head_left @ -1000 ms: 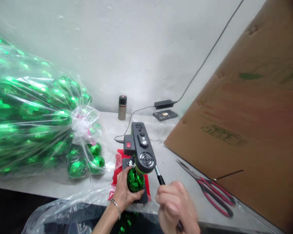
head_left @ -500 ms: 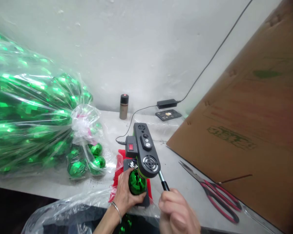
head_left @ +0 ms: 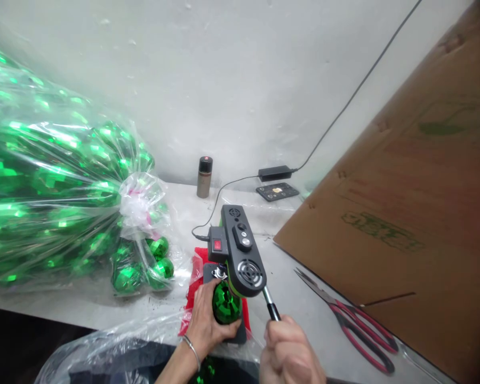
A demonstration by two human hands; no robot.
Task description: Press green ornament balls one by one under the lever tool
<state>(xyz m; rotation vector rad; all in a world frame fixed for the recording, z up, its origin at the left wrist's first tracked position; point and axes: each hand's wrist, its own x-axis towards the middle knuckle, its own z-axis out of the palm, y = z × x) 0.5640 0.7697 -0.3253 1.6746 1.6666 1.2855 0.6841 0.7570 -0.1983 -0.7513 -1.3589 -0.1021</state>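
A shiny green bauble (head_left: 226, 303) sits on the dark base under the head of a black bench machine (head_left: 243, 250). My left hand (head_left: 206, 312), wearing a bracelet, is wrapped round the bauble's left and front side. My right hand (head_left: 290, 349) is closed on the black grip of the machine's metal lever (head_left: 271, 305), at its lower right. The machine's head hides the top of the bauble. A red switch shows on the box at the machine's left side. Red sheet material (head_left: 192, 288) lies beneath the base.
A large clear bag of green baubles (head_left: 64, 202) fills the left side. Scissors (head_left: 348, 322) lie at right beside a cardboard box (head_left: 392, 213). Behind stand a small bottle (head_left: 204, 177), a power adapter (head_left: 276, 173) and a phone (head_left: 277, 191). Clear plastic (head_left: 104, 338) lines the front edge.
The whole view has shifted slightly. My left hand stays on the bauble and my right hand stays on the lever, with little visible movement.
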